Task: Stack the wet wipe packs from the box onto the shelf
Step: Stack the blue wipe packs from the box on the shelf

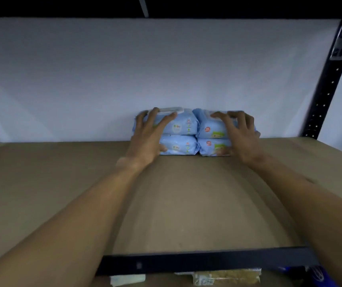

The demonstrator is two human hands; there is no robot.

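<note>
Along the back edge of the shelf point(62, 193), four wet wipe packs point(178, 147) stand two-high. Left hand point(145, 139) and right hand point(241, 137) curl fingers point(154, 113) over the upper left pack point(183, 126) and upper right pack point(209, 128), likely squaring both against the wall point(124, 69).

"Baby" on top-L wipe pack point(183, 125); other txt too blurry.
</note>
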